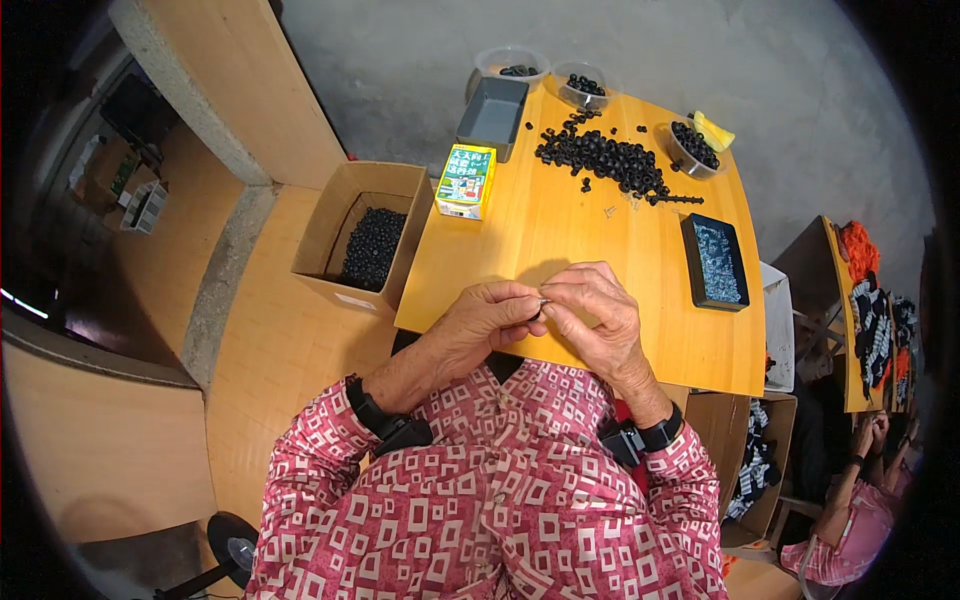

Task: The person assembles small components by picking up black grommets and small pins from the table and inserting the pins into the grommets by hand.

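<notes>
Both hands meet just above the near edge of the yellow table (560,250), at the centre of the view. The left hand (487,320) and the right hand (597,315) have their fingertips pressed together around a small dark part (541,305) — it is pinched between the thumbs and forefingers of both, too tiny to tell its shape. Each wrist carries a black band above a pink patterned sleeve. At twelve o'clock from the hands, well apart across the table, lies a loose heap of black rings (605,158). Beyond it, along the far edge, stand three clear bowls (585,88) holding more of the same black pieces, and a grey tray (493,115) sits at eleven o'clock. A yellow and green carton (466,181) stands near the table's left edge. At two o'clock from the hands rests a black tray of small pale parts (717,262). Off the table at ten o'clock, an open cardboard box (360,235) holds black rings too. At four o'clock, far off — another person in pink (860,500) sits at a second table.
</notes>
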Available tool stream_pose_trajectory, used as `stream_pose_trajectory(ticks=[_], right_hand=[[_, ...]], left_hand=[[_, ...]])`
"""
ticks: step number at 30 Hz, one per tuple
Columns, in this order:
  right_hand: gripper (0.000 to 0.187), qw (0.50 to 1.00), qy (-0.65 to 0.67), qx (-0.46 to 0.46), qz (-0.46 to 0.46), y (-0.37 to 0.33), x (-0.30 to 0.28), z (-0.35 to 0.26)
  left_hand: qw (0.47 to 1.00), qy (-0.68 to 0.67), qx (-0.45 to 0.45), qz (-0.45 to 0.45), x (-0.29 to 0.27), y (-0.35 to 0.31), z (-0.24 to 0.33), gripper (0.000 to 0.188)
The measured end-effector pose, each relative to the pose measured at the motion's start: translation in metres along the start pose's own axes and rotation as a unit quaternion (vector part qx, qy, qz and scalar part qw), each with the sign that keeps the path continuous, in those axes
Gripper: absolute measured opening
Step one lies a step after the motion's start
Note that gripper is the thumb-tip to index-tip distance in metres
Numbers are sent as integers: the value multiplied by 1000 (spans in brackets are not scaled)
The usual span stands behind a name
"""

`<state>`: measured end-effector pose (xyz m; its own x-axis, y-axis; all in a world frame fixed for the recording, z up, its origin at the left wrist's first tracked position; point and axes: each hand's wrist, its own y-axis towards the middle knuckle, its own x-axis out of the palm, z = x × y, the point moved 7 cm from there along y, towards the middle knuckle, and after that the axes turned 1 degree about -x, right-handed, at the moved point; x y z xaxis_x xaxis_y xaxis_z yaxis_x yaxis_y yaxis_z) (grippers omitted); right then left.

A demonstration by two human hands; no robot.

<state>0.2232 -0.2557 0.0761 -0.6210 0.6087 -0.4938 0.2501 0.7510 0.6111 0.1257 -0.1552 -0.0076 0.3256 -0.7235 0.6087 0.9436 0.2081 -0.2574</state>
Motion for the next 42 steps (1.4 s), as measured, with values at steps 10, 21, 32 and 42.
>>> stream_pose_trajectory(ticks=[10,21,32,42], right_hand=[[11,1000,-2,-15,13,6,-5,-6],[9,999,-46,4,-22,6,-18,-13],[12,997,-73,-24,-28,4,-14,-21],[13,986,-153,-53,-30,5,-9,-30]], left_hand=[[998,-36,-19,-42,10,-3,2,24],[998,33,46,-37,16,-5,16,27],[999,-30,12,-29,12,-3,9,25],[997,61,47,1,9,-2,11,24]])
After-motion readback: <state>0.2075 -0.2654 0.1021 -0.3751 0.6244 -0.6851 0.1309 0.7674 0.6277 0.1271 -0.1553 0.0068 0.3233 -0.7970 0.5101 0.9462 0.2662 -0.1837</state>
